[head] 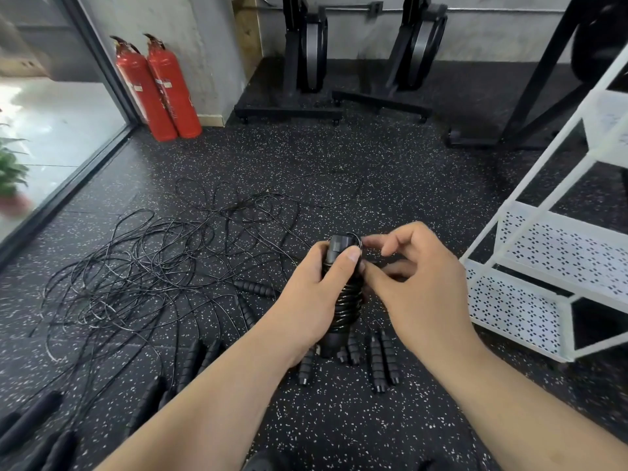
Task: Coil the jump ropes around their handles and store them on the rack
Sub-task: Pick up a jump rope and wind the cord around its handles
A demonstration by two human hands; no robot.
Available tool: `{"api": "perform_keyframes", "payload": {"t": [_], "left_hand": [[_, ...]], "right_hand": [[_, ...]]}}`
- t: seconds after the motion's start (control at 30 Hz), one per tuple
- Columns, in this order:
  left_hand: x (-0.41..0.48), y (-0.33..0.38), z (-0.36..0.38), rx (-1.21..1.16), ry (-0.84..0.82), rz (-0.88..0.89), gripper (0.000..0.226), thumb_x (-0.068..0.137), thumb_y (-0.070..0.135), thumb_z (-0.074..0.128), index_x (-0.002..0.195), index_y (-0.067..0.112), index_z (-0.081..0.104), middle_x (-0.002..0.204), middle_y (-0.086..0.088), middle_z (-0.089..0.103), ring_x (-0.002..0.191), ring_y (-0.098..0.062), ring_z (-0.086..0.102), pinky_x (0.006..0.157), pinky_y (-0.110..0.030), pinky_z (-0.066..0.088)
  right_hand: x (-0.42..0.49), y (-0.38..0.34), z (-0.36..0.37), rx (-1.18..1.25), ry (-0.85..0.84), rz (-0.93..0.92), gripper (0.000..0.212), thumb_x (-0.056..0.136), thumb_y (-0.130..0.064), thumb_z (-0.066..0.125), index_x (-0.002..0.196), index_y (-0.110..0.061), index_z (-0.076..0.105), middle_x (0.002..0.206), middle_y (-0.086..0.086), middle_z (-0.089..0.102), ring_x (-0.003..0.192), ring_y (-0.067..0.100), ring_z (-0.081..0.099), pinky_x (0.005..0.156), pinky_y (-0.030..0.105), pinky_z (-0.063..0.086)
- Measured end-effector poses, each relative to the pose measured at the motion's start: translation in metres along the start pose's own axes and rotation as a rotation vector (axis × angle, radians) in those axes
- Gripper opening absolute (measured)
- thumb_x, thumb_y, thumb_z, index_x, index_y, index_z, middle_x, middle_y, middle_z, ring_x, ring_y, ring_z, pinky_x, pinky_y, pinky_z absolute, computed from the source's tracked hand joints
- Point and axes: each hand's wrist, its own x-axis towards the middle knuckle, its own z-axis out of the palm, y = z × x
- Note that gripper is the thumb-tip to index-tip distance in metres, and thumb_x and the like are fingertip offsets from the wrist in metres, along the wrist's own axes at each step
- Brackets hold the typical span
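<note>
Head view: left hand grips the coiled jump rope handles; right hand pinches the cable end. Tucking seems next, then the white rack.

The left hand hides part of the coiled jump rope; the rack runs off the right edge.
</note>
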Motion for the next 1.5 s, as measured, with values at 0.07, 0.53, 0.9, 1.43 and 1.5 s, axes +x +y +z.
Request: {"api": "perform_keyframes", "payload": {"t": [0.07,0.53,0.9,1.43,1.5], "left_hand": [[0.000,0.000,-0.002,-0.003,-0.003,-0.001,0.024,0.107,0.046,0.059,0.119,0.027,0.067,0.099,0.002,0.076,0.089,-0.012,0.071,0.084,-0.041,0.063],[0.004,-0.008,-0.015,0.335,0.015,0.064,0.022,0.106,0.051,0.057,0.115,0.032,0.062,0.092,0.017,0.064,0.076,0.010,0.054,0.071,-0.016,0.040],[0.007,-0.010,-0.002,0.013,0.090,-0.002,0.043,0.094,0.066,0.066,0.116,0.029,0.070,0.099,0.006,0.075,0.094,-0.014,0.069,0.093,-0.046,0.058],[0.004,-0.004,0.003,-0.218,0.114,-0.179,0.059,0.087,0.067,0.077,0.121,0.019,0.072,0.117,-0.009,0.079,0.115,-0.035,0.074,0.100,-0.058,0.060],[0.009,-0.006,0.002,-0.097,0.198,-0.077,0.051,0.087,0.067,0.075,0.115,0.025,0.070,0.109,0.000,0.079,0.104,-0.025,0.076,0.091,-0.048,0.064]], "right_hand": [[-0.004,-0.001,0.002,-0.003,0.023,-0.025,0.035,0.089,-0.012,0.084,0.084,-0.025,0.052,0.103,-0.025,0.078,0.080,0.004,0.075,0.073,0.019,0.057],[-0.003,0.005,0.018,-0.213,-0.242,0.002,0.028,0.100,-0.011,0.057,0.096,-0.031,0.038,0.070,-0.005,0.051,0.055,0.006,0.042,0.053,0.022,0.038],[-0.001,-0.002,0.014,0.449,-0.269,0.284,0.018,0.105,-0.001,0.047,0.097,-0.016,0.042,0.063,0.001,0.034,0.054,0.014,0.028,0.046,0.026,0.023],[0.028,0.011,-0.016,0.639,-0.455,0.418,0.033,0.104,-0.007,0.062,0.083,-0.025,0.043,0.071,-0.006,0.042,0.051,0.006,0.029,0.041,0.018,0.024],[0.020,0.009,-0.003,0.609,-0.353,0.440,0.034,0.105,-0.007,0.061,0.083,-0.024,0.042,0.067,-0.005,0.039,0.050,0.008,0.028,0.041,0.020,0.024]]}}
